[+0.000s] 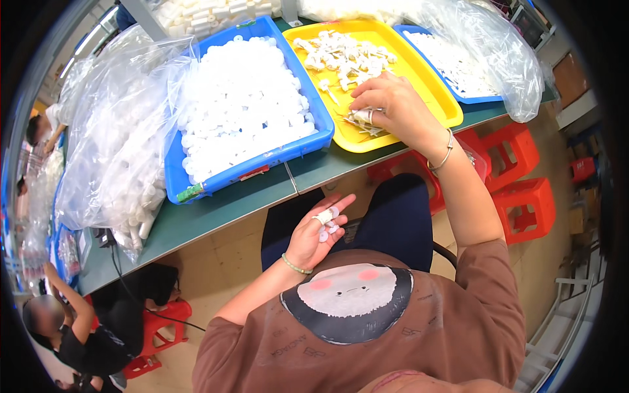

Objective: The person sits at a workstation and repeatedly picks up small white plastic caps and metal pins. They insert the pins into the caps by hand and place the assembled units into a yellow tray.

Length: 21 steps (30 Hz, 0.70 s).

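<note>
Over my lap, my left hand [308, 241] is turned palm up, holding small white plastic caps [324, 232] in its palm and against the fingers. It wears a beaded bracelet. My right hand [396, 108] reaches into the near part of the yellow tray [422, 82]. Its fingers curl down around small white parts with thin pins [362, 116], and the fingertips are partly hidden. More such white parts [344, 57] lie in a loose pile at the tray's far end. A blue tray [252, 164] heaped with round white caps [242, 98] stands left of the yellow one.
Clear plastic bags of white parts [124, 137] lie at the table's left. Another blue tray [481, 99] and a bag [491, 46] are at the right. Red stools [524, 208] stand beneath and beside the green table [255, 209]. Another person [85, 327] sits at the lower left.
</note>
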### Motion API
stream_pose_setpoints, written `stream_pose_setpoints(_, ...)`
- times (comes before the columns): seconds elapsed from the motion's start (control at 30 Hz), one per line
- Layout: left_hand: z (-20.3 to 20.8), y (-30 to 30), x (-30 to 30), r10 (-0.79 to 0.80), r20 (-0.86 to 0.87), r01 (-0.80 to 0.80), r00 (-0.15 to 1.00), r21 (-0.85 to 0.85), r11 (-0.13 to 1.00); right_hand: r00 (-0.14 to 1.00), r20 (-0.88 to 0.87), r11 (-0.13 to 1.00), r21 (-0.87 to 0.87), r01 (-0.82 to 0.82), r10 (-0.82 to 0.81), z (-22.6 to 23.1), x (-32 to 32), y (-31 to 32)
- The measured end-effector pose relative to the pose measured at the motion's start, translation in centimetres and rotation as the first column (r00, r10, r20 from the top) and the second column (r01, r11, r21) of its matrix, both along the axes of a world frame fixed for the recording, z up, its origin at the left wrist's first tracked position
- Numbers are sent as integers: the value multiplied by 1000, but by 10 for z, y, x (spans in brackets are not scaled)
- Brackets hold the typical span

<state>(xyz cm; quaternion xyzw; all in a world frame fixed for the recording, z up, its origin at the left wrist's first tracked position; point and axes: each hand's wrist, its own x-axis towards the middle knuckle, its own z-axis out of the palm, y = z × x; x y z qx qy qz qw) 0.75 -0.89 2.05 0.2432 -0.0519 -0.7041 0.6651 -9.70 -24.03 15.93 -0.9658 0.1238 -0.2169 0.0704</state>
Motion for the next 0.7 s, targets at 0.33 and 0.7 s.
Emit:
stream_pose_setpoints(0.33, -13, 3, 1, 3, -146, -13, 989, -65, 998, 961, 276, 957, 287, -51, -32, -3, -1, -6)
stream_pose_setpoints(0.7, -7, 6, -1, -26, -55, 23, 998, -48, 999, 876, 455, 639, 725, -259, -162, 0, 15, -34)
